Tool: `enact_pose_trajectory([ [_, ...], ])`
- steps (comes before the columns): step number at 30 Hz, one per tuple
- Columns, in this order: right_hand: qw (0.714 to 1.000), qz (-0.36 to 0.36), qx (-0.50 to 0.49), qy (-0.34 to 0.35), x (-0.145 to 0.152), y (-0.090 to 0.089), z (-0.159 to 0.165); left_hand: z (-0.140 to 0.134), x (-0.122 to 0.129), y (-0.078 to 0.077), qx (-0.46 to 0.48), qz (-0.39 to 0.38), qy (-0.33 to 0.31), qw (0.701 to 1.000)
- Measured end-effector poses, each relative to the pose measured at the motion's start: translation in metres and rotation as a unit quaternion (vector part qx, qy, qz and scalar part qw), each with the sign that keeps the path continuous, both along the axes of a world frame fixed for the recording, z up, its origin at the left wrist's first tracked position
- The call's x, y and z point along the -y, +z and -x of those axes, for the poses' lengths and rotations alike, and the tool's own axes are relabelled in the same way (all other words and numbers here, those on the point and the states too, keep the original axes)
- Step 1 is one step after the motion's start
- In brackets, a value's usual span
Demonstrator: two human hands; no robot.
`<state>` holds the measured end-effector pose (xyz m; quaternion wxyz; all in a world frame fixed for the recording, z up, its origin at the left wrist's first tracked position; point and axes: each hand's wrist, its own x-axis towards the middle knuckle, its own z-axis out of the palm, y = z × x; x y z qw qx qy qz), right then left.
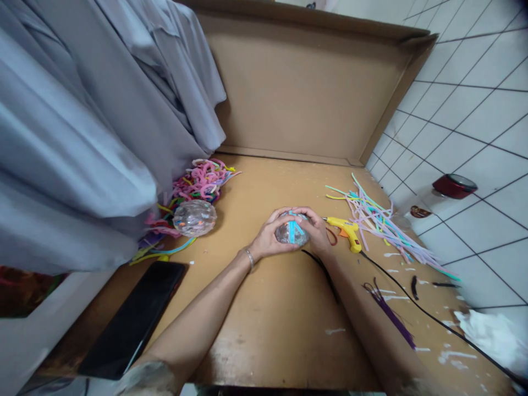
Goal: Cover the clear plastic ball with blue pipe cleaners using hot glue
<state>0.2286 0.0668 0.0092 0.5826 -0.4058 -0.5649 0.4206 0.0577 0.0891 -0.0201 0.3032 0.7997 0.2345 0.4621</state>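
Your left grip (pixel 267 237) and right grip (pixel 315 228) clamp the clear ball (pixel 282 234), apparently pressing blue strips (pixel 292 232) onto it, and the next move likely calls for steady, even pressure.

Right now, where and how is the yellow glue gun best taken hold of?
Likely by its handle, using the right hand once free of the clear ball, coming from the near right: the yellow glue gun lies on its side, handle toward the wearer, nozzle pointing left.
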Motion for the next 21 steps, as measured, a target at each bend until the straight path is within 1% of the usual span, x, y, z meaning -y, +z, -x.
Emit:
enact_pose_trajectory([
  [4, 1.0, 0.02, -0.021, 0.006, 0.0002, 0.0012, 0.0004, -0.0008, -0.0003, -0.0012, 0.0, -0.001, -0.001, 1.0],
  [8, 1.0, 0.019, -0.02, 0.007, 0.0001, 0.001, 0.0004, -0.0013, -0.0005, -0.0019, 0.01, -0.003, -0.002, 1.0],
  [14, 1.0, 0.022, -0.009, 0.01, 0.0003, 0.002, -0.0013, -0.0008, 0.0009, 0.0019, -0.003, 0.003, 0.006, 1.0],
  [21, 1.0, 0.026, -0.007, 0.013, -0.0006, 0.0052, -0.0019, -0.0013, 0.0021, 0.0041, 0.006, -0.002, -0.006, 1.0],
])
